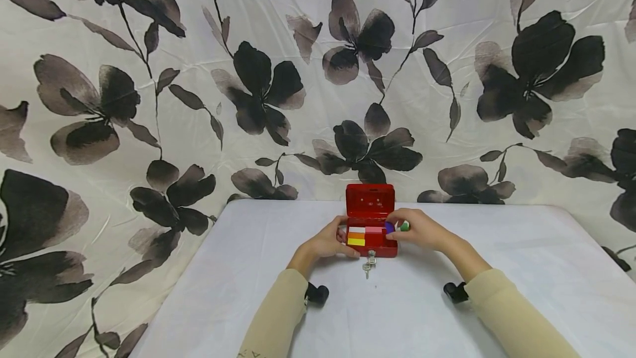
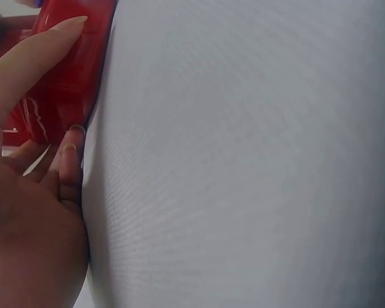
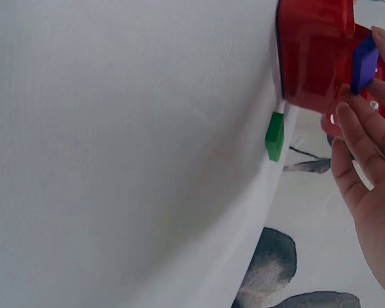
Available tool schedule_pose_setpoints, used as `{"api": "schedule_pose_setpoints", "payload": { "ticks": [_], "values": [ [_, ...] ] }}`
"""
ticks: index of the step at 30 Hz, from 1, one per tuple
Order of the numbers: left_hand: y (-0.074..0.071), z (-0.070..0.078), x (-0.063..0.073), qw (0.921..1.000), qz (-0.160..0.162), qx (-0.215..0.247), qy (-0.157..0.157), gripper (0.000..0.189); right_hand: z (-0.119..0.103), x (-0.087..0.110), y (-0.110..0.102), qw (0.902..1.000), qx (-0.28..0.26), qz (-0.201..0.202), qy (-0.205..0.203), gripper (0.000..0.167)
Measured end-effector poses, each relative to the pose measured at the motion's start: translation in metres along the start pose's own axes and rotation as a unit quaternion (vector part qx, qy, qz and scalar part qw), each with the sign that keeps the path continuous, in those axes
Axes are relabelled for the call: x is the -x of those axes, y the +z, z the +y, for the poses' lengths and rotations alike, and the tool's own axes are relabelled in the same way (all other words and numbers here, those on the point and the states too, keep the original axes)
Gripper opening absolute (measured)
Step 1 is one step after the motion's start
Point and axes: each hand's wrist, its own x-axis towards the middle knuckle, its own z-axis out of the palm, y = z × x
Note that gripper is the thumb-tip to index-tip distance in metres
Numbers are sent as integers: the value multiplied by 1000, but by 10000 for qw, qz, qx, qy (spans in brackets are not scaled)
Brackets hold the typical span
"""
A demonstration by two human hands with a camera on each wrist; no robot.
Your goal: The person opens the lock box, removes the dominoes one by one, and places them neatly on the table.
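Observation:
A small red metal cash box (image 1: 370, 201) stands on the table with its lid raised. White (image 1: 356, 230), pink (image 1: 375, 230), orange (image 1: 356, 235) and yellow (image 1: 355, 242) blocks lie inside it. My left hand (image 1: 325, 241) grips the box's left side; in the left wrist view its thumb (image 2: 51, 48) lies along the red wall, fingers around the corner. Over the box's right end, my right hand (image 1: 419, 229) pinches a blue-purple block (image 3: 364, 64) between thumb and fingers. A green block (image 3: 275, 136) sits on the table just right of the box, partly behind that hand in the head view.
Keys (image 1: 368, 267) hang from the lock at the box's front. White cloth covers the table (image 1: 377, 319). Behind its far edge hangs a floral curtain (image 1: 308, 98). Black wrist cameras (image 1: 317, 294) sit below both cuffs.

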Motion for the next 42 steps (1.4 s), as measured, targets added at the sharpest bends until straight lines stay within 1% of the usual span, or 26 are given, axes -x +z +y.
{"api": "schedule_pose_setpoints", "payload": {
  "ticks": [8,15,21,26,31,34,42],
  "values": [
    [0,-1,-1,10000,-39,43,18,92,6,6,-4,9999,120,21,-65,43],
    [-1,-1,0,10000,-1,23,15,95,10,11,-10,9997,205,22,-92,43],
    [-1,-1,1,10000,-11,54,12,95,16,16,-13,9993,336,85,-115,42],
    [-1,0,1,9999,-6,106,-41,96,22,19,-17,9992,379,80,-131,42],
    [0,-1,1,9999,3,110,-26,95,30,23,-20,9991,388,110,-103,40],
    [0,-1,1,10000,-5,96,-17,96,35,23,-22,9989,433,134,-102,38],
    [-1,-2,0,9999,-29,127,1,96,44,20,-27,9967,789,102,-144,35]
  ]
}}
